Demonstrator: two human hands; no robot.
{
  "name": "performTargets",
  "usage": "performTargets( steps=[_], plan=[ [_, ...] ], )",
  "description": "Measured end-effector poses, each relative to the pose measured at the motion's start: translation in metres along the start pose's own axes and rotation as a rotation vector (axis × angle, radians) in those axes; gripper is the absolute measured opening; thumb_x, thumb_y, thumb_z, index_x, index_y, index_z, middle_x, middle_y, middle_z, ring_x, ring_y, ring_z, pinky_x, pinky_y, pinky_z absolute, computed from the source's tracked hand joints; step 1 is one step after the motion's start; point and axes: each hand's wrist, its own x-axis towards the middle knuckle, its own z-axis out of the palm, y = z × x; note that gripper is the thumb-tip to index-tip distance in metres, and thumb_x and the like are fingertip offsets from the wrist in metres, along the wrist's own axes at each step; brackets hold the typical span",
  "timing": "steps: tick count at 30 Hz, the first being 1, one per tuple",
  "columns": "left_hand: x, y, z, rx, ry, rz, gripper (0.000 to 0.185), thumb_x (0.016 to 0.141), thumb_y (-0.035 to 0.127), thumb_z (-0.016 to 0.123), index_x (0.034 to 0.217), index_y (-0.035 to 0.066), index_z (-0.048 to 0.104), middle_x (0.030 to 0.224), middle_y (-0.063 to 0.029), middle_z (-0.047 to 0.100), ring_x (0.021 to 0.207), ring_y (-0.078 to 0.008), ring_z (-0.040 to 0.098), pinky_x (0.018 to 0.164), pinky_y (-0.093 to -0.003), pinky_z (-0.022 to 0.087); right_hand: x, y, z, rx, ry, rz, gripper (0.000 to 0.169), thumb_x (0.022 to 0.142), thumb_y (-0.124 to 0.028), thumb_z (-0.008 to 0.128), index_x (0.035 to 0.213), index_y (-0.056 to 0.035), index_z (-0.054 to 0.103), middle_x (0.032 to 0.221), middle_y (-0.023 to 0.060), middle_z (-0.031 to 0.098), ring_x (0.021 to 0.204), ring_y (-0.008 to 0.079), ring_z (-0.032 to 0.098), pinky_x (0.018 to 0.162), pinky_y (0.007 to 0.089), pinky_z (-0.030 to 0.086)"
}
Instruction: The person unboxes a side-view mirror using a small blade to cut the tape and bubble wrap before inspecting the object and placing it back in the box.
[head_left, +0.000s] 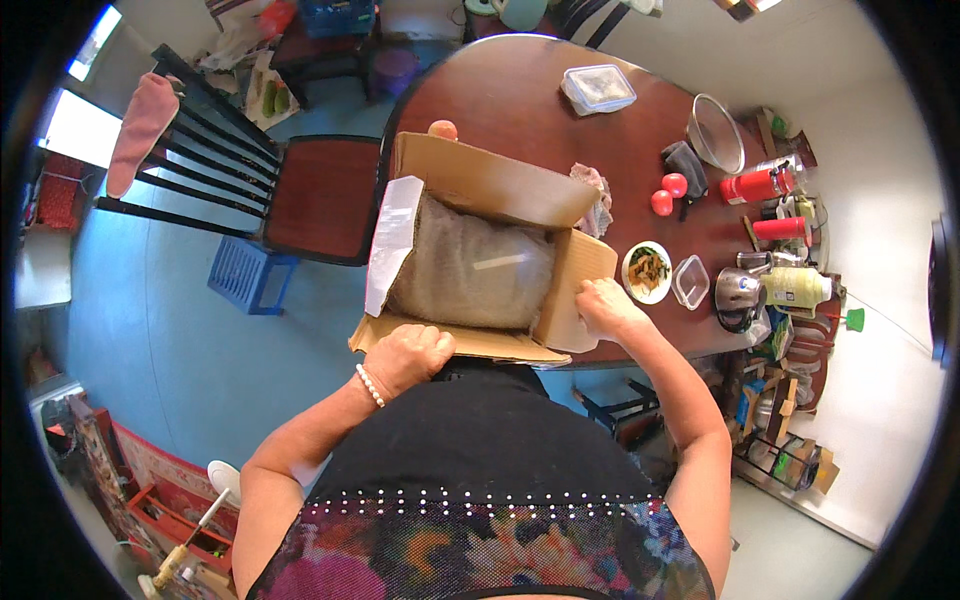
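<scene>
An opened cardboard box stands at the near edge of the table, its flaps folded outward. Inside lies a bundle in cloudy plastic or bubble wrap; what it contains is hidden. My left hand, with a beaded bracelet at the wrist, has its fingers curled over the near flap. On the other side my right hand grips the right flap. A white-faced flap sticks out on the left.
On the brown table are a dish of food, a small clear container, tomatoes, a lidded container, a crumpled cloth and a steel kettle. A chair and a blue plastic stool stand to the left.
</scene>
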Motion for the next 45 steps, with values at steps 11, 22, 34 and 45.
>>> performTargets(
  steps=[11, 22, 34, 45],
  plan=[
    [0.004, 0.002, 0.001, -0.07, 0.026, -0.021, 0.007, 0.073, 0.013, 0.054, 0.071, 0.009, 0.049, 0.062, -0.0052, 0.05, 0.061, -0.0213, 0.058, 0.054, -0.0329, 0.048, 0.117, -0.073, -0.084, 0.442, 0.672, -0.118, 0.08, 0.065, -0.039, 0.076, 0.122, 0.0042, 0.04, 0.111, 0.0249, 0.053, 0.107, 0.0394, 0.05, 0.089, 0.0443, 0.042],
    [0.013, 0.004, -0.004, -0.162, -0.098, -0.101, 0.006, 0.077, 0.013, 0.051, 0.077, 0.007, 0.051, 0.069, -0.0086, 0.056, 0.067, -0.024, 0.061, 0.062, -0.0353, 0.05, 0.171, -0.098, -0.098, 0.582, 0.182, 0.081, 0.087, 0.048, -0.033, 0.084, 0.116, 0.0061, 0.048, 0.106, 0.0234, 0.059, 0.103, 0.0304, 0.057, 0.084, 0.0366, 0.046],
    [0.015, -0.001, -0.011, -0.251, -0.167, -0.135, 0.01, 0.076, 0.014, 0.053, 0.081, 0.005, 0.054, 0.073, -0.0117, 0.058, 0.074, -0.028, 0.063, 0.066, -0.0379, 0.051, 0.113, -0.083, -0.109, 1.211, 0.344, 0.098, 0.048, 0.047, -0.003, 0.072, 0.094, 0.0014, 0.06, 0.079, 0.0098, 0.063, 0.075, 0.0198, 0.059, 0.07, 0.0316, 0.047],
    [0.038, -0.011, -0.004, -0.176, -0.169, 0.026, 0.009, 0.076, 0.013, 0.054, 0.079, 0.005, 0.055, 0.074, -0.013, 0.061, 0.069, -0.0293, 0.063, 0.064, -0.0398, 0.051, 0.027, -0.023, -0.106, 2.19, 1.031, -0.434, 0.052, 0.075, -0.008, 0.068, 0.123, -0.0029, 0.049, 0.117, 0.0105, 0.056, 0.104, 0.021, 0.057, 0.088, 0.0362, 0.05]
  ],
)
